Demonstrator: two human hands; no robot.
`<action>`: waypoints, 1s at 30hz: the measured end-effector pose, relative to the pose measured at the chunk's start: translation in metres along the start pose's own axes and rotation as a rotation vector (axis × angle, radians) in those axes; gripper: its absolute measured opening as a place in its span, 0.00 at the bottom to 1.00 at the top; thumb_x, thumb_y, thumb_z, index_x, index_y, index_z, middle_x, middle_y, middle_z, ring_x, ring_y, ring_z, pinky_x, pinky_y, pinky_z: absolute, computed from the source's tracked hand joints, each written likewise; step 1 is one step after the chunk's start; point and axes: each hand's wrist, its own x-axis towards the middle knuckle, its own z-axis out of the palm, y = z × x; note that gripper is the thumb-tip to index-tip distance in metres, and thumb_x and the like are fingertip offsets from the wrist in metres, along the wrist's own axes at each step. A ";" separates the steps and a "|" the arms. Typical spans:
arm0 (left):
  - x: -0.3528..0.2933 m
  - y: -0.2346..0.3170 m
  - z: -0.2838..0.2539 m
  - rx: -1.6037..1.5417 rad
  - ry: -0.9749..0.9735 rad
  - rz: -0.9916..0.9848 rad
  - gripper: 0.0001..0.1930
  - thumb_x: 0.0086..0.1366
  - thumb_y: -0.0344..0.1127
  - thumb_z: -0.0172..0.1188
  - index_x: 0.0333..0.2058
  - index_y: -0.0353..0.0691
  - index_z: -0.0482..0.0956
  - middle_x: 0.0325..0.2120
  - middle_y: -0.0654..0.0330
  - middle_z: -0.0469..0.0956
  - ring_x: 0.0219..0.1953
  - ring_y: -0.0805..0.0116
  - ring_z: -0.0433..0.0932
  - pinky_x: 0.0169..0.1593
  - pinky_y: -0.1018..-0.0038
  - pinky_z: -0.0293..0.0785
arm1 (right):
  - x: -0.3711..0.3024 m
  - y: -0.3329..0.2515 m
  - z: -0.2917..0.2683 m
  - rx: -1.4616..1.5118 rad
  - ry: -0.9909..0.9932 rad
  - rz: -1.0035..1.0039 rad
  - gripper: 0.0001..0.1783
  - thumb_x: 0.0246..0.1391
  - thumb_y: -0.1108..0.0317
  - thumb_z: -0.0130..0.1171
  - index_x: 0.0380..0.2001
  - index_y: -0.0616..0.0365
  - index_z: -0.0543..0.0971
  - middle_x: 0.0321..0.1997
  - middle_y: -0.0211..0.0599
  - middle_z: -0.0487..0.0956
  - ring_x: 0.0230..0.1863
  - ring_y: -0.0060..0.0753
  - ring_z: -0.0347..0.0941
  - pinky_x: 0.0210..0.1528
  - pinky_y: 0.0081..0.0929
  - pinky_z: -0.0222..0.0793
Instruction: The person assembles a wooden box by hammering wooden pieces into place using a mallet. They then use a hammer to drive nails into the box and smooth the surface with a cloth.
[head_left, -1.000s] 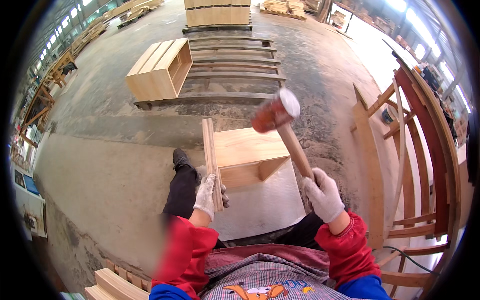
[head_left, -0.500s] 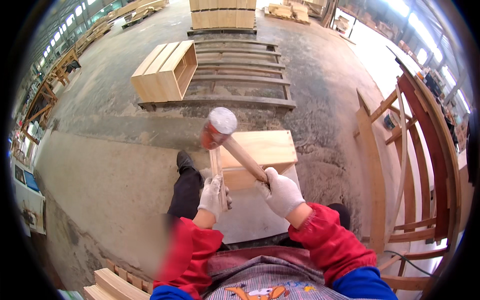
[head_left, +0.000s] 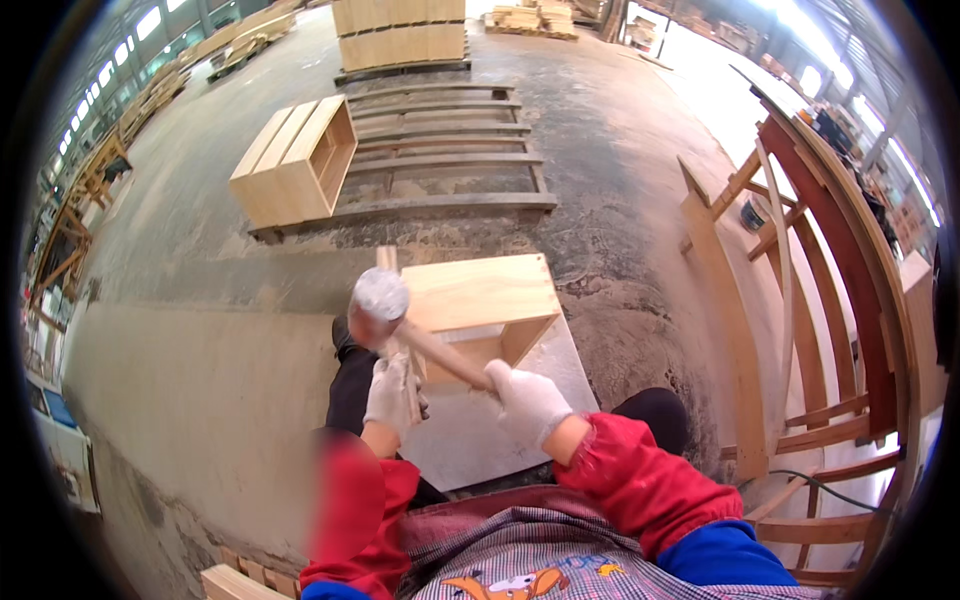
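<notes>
My right hand [head_left: 530,403], in a white glove, is closed round the wooden handle of a mallet [head_left: 440,352]. The mallet's pale, reddish-sided head is slightly blurred and overlaps the upright wooden strip [head_left: 387,258]; whether they touch I cannot tell. Gripping that strip low down is my gloved left hand [head_left: 392,395]. The strip stands at the left end of a pale wooden box [head_left: 480,288], its top end showing above the mallet head. The box's near side shows an opening, partly hidden by the handle and my hands. Under it is a light grey board [head_left: 475,440].
Ahead, a slatted pallet [head_left: 440,205] bears another open wooden box [head_left: 295,165]. Behind it stands a stack of boxes [head_left: 400,35]. A wooden rack [head_left: 850,260] with leaning planks rises at right. Pale timber pieces [head_left: 235,585] lie at lower left.
The mallet head has come down along the strip, whose top now shows above it. More of the box's opening is visible. The whole scene has shifted left in view.
</notes>
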 end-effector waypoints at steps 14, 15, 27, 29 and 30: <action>-0.044 -0.078 0.007 0.267 -0.143 0.379 0.18 0.61 0.28 0.64 0.45 0.44 0.66 0.28 0.64 0.72 0.24 0.72 0.77 0.26 0.74 0.75 | -0.062 0.146 -0.040 1.135 0.337 0.573 0.12 0.62 0.56 0.61 0.34 0.51 0.72 0.19 0.22 0.67 0.12 0.18 0.60 0.13 0.18 0.58; -0.048 -0.079 0.015 0.462 -0.151 0.366 0.19 0.58 0.33 0.68 0.46 0.43 0.71 0.31 0.59 0.78 0.27 0.61 0.80 0.30 0.68 0.77 | -0.060 0.163 -0.044 1.233 0.339 0.627 0.12 0.62 0.57 0.61 0.33 0.50 0.72 0.18 0.22 0.67 0.12 0.18 0.60 0.13 0.18 0.57; 0.052 -0.110 0.144 1.588 -0.344 0.416 0.33 0.48 0.50 0.73 0.55 0.50 0.78 0.68 0.31 0.47 0.69 0.31 0.52 0.69 0.54 0.57 | -0.049 0.219 -0.032 1.371 0.015 0.758 0.13 0.58 0.62 0.64 0.39 0.49 0.70 0.20 0.25 0.70 0.13 0.20 0.63 0.13 0.21 0.60; 0.060 -0.115 0.168 1.595 -0.302 0.362 0.33 0.48 0.52 0.72 0.55 0.52 0.78 0.68 0.33 0.49 0.69 0.31 0.52 0.69 0.53 0.57 | -0.050 0.200 -0.040 1.255 -0.076 0.730 0.13 0.59 0.64 0.63 0.40 0.54 0.70 0.20 0.27 0.70 0.12 0.21 0.64 0.13 0.22 0.62; 0.062 -0.122 0.174 1.573 -0.268 0.360 0.33 0.48 0.53 0.72 0.54 0.54 0.79 0.68 0.36 0.52 0.69 0.32 0.53 0.69 0.53 0.57 | -0.053 0.200 -0.035 1.227 -0.169 0.650 0.13 0.59 0.64 0.62 0.40 0.55 0.70 0.20 0.27 0.70 0.13 0.22 0.64 0.14 0.23 0.62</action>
